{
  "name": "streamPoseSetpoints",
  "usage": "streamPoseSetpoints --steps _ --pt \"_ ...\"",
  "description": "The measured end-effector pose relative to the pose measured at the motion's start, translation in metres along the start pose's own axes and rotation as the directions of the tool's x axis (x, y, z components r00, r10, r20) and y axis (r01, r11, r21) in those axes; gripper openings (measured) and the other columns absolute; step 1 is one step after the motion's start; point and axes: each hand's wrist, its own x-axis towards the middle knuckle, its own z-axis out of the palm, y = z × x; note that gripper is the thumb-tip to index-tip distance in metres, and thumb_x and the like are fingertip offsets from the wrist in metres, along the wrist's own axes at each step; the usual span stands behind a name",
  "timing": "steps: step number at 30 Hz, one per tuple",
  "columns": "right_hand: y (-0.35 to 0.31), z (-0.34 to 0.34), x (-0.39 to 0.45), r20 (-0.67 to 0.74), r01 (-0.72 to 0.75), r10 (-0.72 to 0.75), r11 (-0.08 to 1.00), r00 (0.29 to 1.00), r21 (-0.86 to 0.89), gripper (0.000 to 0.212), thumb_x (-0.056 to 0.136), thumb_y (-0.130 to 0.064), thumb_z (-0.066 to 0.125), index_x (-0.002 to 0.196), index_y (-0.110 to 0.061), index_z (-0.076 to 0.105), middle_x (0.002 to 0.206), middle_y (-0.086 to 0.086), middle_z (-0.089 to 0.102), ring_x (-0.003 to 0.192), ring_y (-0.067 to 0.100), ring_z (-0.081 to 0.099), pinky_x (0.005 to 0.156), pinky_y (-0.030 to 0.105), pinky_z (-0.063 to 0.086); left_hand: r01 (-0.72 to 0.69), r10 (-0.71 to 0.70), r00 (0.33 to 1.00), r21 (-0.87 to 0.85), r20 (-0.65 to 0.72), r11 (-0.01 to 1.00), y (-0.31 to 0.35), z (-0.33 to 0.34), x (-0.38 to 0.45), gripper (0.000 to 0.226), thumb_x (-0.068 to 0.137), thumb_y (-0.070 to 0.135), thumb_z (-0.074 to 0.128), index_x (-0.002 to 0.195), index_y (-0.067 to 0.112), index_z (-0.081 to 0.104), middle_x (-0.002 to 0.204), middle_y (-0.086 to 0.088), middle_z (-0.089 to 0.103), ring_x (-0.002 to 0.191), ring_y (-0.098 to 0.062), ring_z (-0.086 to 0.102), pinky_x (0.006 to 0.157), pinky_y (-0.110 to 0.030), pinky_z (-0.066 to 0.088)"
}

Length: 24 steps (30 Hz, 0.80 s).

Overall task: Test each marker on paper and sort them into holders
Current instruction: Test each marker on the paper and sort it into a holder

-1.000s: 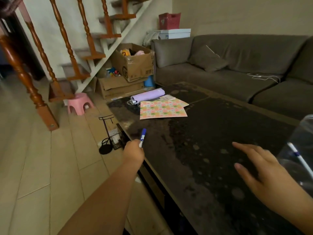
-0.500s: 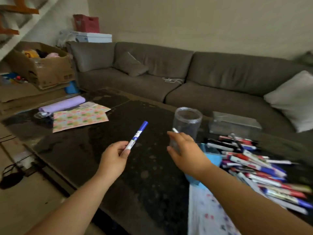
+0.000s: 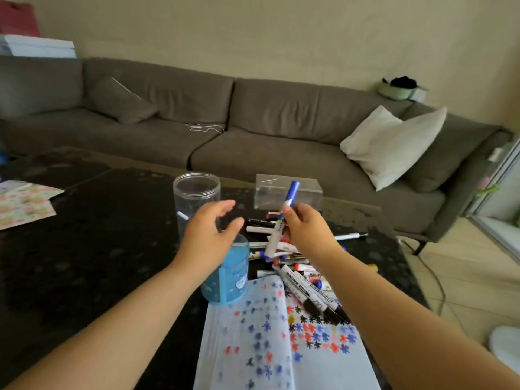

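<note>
My right hand (image 3: 305, 230) grips a blue-capped white marker (image 3: 284, 213), cap up and tilted, above the pile of markers (image 3: 305, 285) on the dark table (image 3: 98, 249). My left hand (image 3: 209, 235) hovers with relaxed fingers and holds nothing, in front of a clear round jar (image 3: 197, 192) and above a blue holder (image 3: 229, 277). One white marker stands inside the jar. A clear rectangular box (image 3: 306, 190) sits behind the pile. White test paper (image 3: 270, 342) covered in red, blue and black star marks lies near me.
A grey sofa (image 3: 253, 119) with a white pillow (image 3: 391, 142) runs along the far side of the table. Patterned paper (image 3: 22, 204) lies at the table's left. The table's right edge drops to tiled floor with a cable (image 3: 439, 282).
The marker has passed from my left hand to my right hand. My view has swung right, from the stairs to the jar, holder, marker pile and paper.
</note>
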Motion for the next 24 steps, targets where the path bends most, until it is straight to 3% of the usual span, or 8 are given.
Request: streamPoseSetpoints --steps 3,5,8,11,14,18,21,24 --pt "0.021 -0.014 0.013 0.083 0.000 0.027 0.952 0.996 -0.307 0.023 0.097 -0.032 0.049 0.107 -0.016 0.062 0.076 -0.001 0.058 0.059 0.009 0.049 0.057 0.023 0.041 0.127 -0.117 0.956 0.022 -0.271 0.992 -0.021 -0.014 0.025 0.052 0.082 0.019 0.068 0.129 0.021 0.045 0.135 0.000 0.040 0.123 -0.014 0.043 0.100 -0.030 0.038" --pt "0.031 -0.012 0.016 0.229 0.044 0.078 0.874 0.970 -0.484 0.026 0.095 -0.033 0.054 0.115 -0.020 0.064 0.087 0.000 0.062 0.064 0.009 0.054 0.056 0.021 0.041 0.260 -0.247 0.913 -0.003 -0.324 0.966 -0.041 -0.022 0.040 0.067 0.079 0.018 0.072 0.136 0.020 0.037 0.144 -0.005 0.031 0.130 -0.020 0.038 0.106 -0.037 0.036" --pt "0.042 0.005 0.019 0.387 0.200 0.116 0.702 0.915 -0.684 0.031 0.091 -0.034 0.058 0.118 -0.021 0.065 0.104 0.005 0.066 0.088 0.019 0.059 0.068 0.023 0.040 0.367 -0.354 0.902 0.007 -0.249 0.930 -0.069 -0.029 0.061 0.089 0.073 0.021 0.078 0.144 0.022 0.024 0.152 -0.003 0.023 0.137 -0.023 0.029 0.110 -0.043 0.031" --pt "0.048 0.024 0.022 0.432 0.225 0.163 0.665 0.887 -0.712 0.035 0.089 -0.036 0.060 0.119 -0.017 0.063 0.109 0.008 0.066 0.097 0.023 0.059 0.081 0.031 0.048 0.409 -0.407 0.904 -0.014 -0.133 0.912 -0.086 -0.024 0.075 0.107 0.066 0.025 0.083 0.147 0.026 0.014 0.154 -0.001 0.020 0.140 -0.023 0.025 0.111 -0.046 0.028" --pt "0.051 0.040 0.026 0.449 0.259 0.167 0.622 0.878 -0.739 0.035 0.089 -0.037 0.061 0.117 -0.016 0.062 0.109 0.009 0.064 0.097 0.024 0.059 0.082 0.033 0.049 0.401 -0.406 0.913 -0.092 -0.043 0.912 -0.094 -0.011 0.081 0.112 0.060 0.024 0.086 0.146 0.027 0.015 0.150 -0.001 0.031 0.136 -0.022 0.032 0.110 -0.044 0.032" --pt "0.049 0.047 0.027 0.487 0.328 0.155 0.563 0.859 -0.758 0.034 0.092 -0.029 0.058 0.122 -0.014 0.059 0.116 0.010 0.061 0.105 0.025 0.057 0.085 0.032 0.046 0.398 -0.402 0.909 -0.062 -0.112 0.915 -0.092 -0.001 0.081 0.103 0.058 0.024 0.088 0.141 0.022 0.027 0.143 0.000 0.039 0.131 -0.021 0.039 0.104 -0.039 0.038" --pt "0.048 0.041 0.022 0.448 0.305 0.063 0.648 0.892 -0.698 0.030 0.093 -0.023 0.055 0.123 -0.018 0.058 0.115 0.007 0.062 0.100 0.021 0.058 0.083 0.029 0.046 0.277 -0.281 0.952 -0.051 -0.123 0.960 -0.077 -0.009 0.075 0.100 0.060 0.020 0.087 0.141 0.025 0.028 0.144 0.002 0.037 0.132 -0.017 0.036 0.102 -0.033 0.036" --pt "0.035 0.028 0.017 0.170 0.200 -0.136 0.869 0.976 -0.453 0.031 0.096 -0.022 0.050 0.126 -0.018 0.055 0.107 0.001 0.061 0.087 0.014 0.059 0.071 0.023 0.050 -0.032 0.040 0.996 0.096 -0.076 0.995 -0.054 -0.025 0.064 0.104 0.056 0.019 0.088 0.141 0.026 0.028 0.145 0.006 0.031 0.131 -0.009 0.031 0.103 -0.027 0.032"
